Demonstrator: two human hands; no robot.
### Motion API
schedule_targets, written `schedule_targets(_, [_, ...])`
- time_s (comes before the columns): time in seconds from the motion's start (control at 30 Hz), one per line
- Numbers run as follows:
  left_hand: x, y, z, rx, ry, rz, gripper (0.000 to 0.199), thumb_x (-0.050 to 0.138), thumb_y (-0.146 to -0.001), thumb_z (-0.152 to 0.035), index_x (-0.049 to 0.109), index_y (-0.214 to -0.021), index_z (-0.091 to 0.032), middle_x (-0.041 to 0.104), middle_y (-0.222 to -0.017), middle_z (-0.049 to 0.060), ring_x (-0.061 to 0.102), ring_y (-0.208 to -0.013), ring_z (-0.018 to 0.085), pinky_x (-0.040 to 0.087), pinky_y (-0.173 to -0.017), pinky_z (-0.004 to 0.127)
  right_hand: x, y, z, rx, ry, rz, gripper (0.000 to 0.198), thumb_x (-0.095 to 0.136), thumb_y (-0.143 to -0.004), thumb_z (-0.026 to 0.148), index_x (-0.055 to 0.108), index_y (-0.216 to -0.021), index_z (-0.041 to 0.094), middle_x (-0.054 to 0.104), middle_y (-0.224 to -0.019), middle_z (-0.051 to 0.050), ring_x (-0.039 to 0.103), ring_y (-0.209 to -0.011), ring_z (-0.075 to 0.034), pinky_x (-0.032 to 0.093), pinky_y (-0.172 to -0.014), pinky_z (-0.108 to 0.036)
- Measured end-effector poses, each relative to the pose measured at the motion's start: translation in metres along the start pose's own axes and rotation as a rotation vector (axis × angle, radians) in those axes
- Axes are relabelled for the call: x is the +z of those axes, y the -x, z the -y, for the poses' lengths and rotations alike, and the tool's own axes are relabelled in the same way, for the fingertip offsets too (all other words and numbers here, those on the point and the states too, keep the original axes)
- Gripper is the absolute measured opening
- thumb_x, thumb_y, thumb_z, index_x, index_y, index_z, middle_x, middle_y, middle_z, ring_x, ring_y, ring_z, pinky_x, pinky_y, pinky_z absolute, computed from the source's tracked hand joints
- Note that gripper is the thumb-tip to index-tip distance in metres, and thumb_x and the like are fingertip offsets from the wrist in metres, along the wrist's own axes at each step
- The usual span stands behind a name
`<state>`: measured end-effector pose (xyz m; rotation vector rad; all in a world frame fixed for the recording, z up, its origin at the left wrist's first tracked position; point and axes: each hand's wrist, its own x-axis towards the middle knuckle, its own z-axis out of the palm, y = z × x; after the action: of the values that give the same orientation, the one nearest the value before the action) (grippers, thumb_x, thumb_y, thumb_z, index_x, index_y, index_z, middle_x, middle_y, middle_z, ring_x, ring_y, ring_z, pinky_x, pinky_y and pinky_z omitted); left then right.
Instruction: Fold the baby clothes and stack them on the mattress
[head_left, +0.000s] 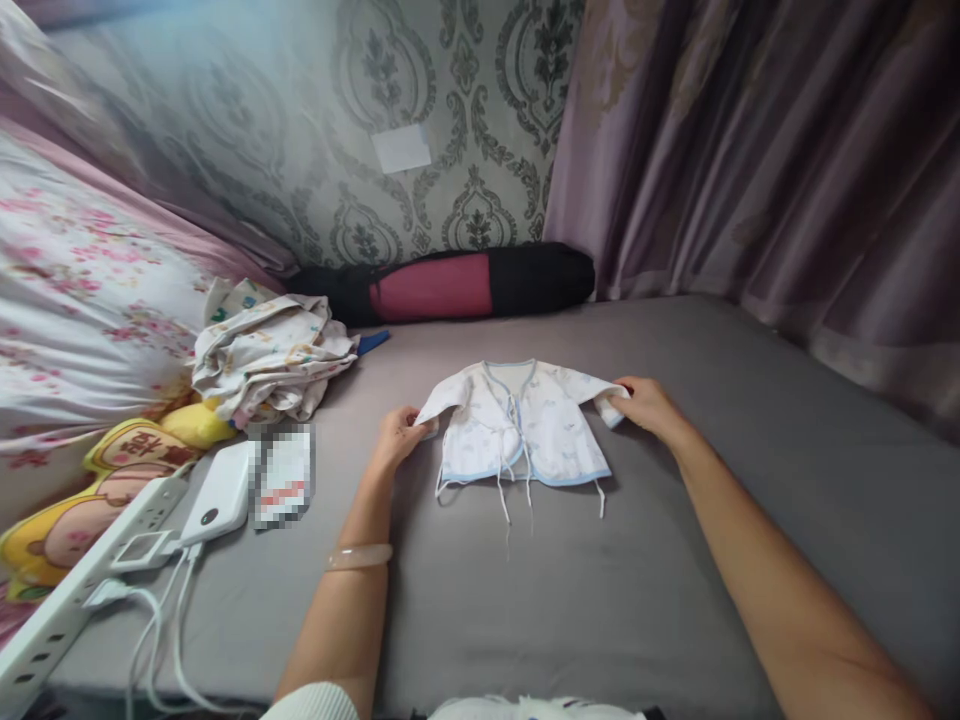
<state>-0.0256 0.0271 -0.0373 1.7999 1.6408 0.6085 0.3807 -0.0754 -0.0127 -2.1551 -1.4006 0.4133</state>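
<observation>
A small white jacket (553, 430) with blue edging lies spread on the grey sheet (585, 590). The left hand (400, 432) pinches the end of one sleeve (448, 394), the right hand (646, 405) pinches the end of the other. Farther to the left I notice a white power strip (51, 643) and crumpled cloth (274, 350), and by the wall (465, 110) a long black and red bag (442, 287)

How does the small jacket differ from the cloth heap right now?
The jacket lies spread out; the cloth heap is crumpled.
The left hand and right hand hold the jacket; neither touches the cloth heap.
The jacket's print is faint; the cloth heap's is more colourful.
Both are whitish printed fabric.
</observation>
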Motion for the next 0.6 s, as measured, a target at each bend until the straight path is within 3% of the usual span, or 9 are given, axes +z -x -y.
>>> schedule_targets(0.13, [0.0, 0.002, 0.0, 0.096, -0.312, -0.216, 0.03, 0.05, -0.082, -0.034, 0.071, -0.097, -0.019, 0.068, -0.089, 0.007, 0.062, -0.082, 0.022, 0.041, -0.065, 0.027, -0.006, 0.005, 0.001, 0.061, 0.135, -0.163, 0.03, 0.054, -0.083, 0.029, 0.072, -0.105, 0.022, 0.073, -0.084, -0.008, 0.067, -0.066, -0.019, 0.048, -0.066, -0.028])
schedule_targets(0.2, [-0.002, 0.006, -0.005, 0.067, -0.397, -0.3, 0.033, 0.046, -0.085, -0.032, 0.07, -0.105, -0.021, 0.07, -0.101, 0.01, 0.063, -0.091, 0.025, 0.043, -0.07, 0.029, -0.004, 0.006, 0.001, 0.118, 0.049, -0.16, 0.033, 0.052, -0.085, 0.029, 0.07, -0.11, 0.021, 0.071, -0.074, -0.006, 0.063, -0.051, -0.015, 0.049, -0.06, -0.027])
schedule_targets(0.3, [-0.003, 0.01, -0.011, 0.003, -0.385, -0.354, 0.035, 0.043, -0.088, -0.034, 0.07, -0.107, -0.023, 0.072, -0.097, 0.011, 0.066, -0.09, 0.026, 0.045, -0.072, 0.029, 0.001, 0.003, -0.002, 0.177, -0.157, -0.133, 0.038, 0.049, -0.085, 0.026, 0.066, -0.119, 0.019, 0.069, -0.066, -0.005, 0.062, -0.047, -0.015, 0.05, -0.052, -0.026])
schedule_targets(0.37, [-0.001, 0.01, -0.012, -0.036, -0.236, -0.335, 0.037, 0.042, -0.088, -0.035, 0.068, -0.11, -0.022, 0.072, -0.085, 0.009, 0.067, -0.078, 0.023, 0.048, -0.068, 0.028, 0.004, -0.001, -0.006, 0.152, -0.218, -0.158, 0.04, 0.046, -0.084, 0.02, 0.066, -0.119, 0.017, 0.07, -0.069, -0.006, 0.066, -0.054, -0.017, 0.053, -0.057, -0.028])
schedule_targets(0.47, [0.004, 0.006, -0.011, -0.042, 0.06, -0.313, 0.043, 0.039, -0.086, -0.031, 0.061, -0.12, -0.018, 0.07, -0.078, 0.006, 0.066, -0.067, 0.019, 0.051, -0.065, 0.028, 0.004, -0.006, -0.011, -0.051, -0.144, -0.29, 0.037, 0.046, -0.078, 0.013, 0.071, -0.106, 0.015, 0.072, -0.095, -0.01, 0.069, -0.084, -0.019, 0.053, -0.083, -0.034])
schedule_targets(0.6, [0.006, 0.002, -0.011, 0.23, 0.085, -0.473, 0.039, 0.041, -0.078, -0.018, 0.067, -0.108, -0.02, 0.064, -0.116, 0.008, 0.063, -0.105, 0.02, 0.049, -0.092, 0.032, 0.002, -0.006, -0.01, -0.297, -0.029, -0.395, 0.034, 0.049, -0.075, 0.013, 0.072, -0.099, 0.016, 0.065, -0.115, -0.012, 0.06, -0.11, -0.023, 0.043, -0.102, -0.038])
